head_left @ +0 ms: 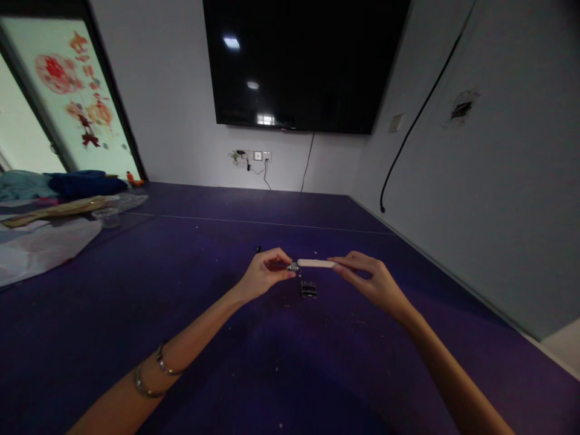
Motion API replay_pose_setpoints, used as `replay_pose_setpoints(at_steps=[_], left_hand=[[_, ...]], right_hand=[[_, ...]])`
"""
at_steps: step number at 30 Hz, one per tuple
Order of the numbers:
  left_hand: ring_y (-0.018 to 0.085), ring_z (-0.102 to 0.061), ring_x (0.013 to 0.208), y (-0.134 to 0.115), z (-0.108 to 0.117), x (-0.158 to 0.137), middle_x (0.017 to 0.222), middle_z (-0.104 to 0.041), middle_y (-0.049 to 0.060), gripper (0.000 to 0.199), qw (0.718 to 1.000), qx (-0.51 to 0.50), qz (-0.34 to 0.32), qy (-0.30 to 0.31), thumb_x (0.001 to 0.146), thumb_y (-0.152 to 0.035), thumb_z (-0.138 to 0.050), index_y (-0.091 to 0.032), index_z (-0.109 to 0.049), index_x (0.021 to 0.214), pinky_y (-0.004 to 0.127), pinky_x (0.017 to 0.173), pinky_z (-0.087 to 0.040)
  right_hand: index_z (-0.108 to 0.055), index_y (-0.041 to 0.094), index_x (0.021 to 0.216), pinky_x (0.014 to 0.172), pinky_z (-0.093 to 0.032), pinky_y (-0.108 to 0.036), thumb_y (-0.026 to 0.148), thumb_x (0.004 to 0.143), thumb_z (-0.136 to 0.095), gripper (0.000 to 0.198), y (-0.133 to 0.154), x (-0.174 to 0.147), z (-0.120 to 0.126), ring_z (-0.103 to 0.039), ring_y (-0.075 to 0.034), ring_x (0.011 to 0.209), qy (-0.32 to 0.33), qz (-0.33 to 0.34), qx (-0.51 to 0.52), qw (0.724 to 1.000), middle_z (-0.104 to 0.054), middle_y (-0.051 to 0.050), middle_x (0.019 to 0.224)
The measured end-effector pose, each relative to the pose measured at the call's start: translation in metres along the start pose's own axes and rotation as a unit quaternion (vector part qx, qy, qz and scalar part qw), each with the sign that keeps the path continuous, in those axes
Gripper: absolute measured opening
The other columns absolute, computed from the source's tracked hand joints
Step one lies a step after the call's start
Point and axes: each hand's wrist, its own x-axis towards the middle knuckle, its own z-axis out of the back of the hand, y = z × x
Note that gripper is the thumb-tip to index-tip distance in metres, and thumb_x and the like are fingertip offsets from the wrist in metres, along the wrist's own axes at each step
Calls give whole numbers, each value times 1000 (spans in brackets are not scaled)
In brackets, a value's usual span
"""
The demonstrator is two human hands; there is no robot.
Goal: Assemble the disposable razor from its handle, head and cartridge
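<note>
My left hand (267,272) pinches a small silver metal piece (293,266) between thumb and fingers. My right hand (367,275) grips the right end of a slim white bar (316,263) with a rounded left end, held level. The bar's left end meets or nearly meets the metal piece; I cannot tell whether they are joined. Just below the bar, a small dark box-like object (309,289) lies on the purple surface (272,362). Behind my left hand shows the tip of a small black object (258,249), its kind unclear.
A large television (308,66) hangs on the wall ahead, above several sockets (257,156) with cords. Cloths (86,182), plastic sheeting (49,248) and a clear cup (107,217) lie at the left. A black cable (421,109) hangs down the right wall.
</note>
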Motion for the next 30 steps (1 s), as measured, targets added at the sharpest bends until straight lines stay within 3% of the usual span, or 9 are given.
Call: replay_pose_setpoints(at_steps=[8,16,30], left_hand=[[11,-57,69,-1,-2,-2,73,-63,-1,17,1000,-4,7,3,61,-15,-72,-15,-60,72,26,69,-46],[10,-56,68,-1,-3,-2,71,-61,-2,16,1000,-2,10,0,61,-14,-72,-14,-59,70,25,68,-45],[11,-58,70,3,-6,-6,74,-63,-1,17,1000,-6,13,14,62,-16,-73,-15,-60,72,27,71,-45]], right_hand=[[-68,23,103,63,-44,-27,38,85,-53,28,3,-1,-2,-57,-15,69,22,27,10,999,-64,-5,79],[-69,22,101,65,-44,-29,38,84,-54,28,-3,0,0,-57,-15,70,10,8,23,1000,-65,-5,80],[-68,23,104,68,-44,-29,38,83,-54,29,-15,-1,1,-57,-16,75,59,0,53,997,-64,-6,84]])
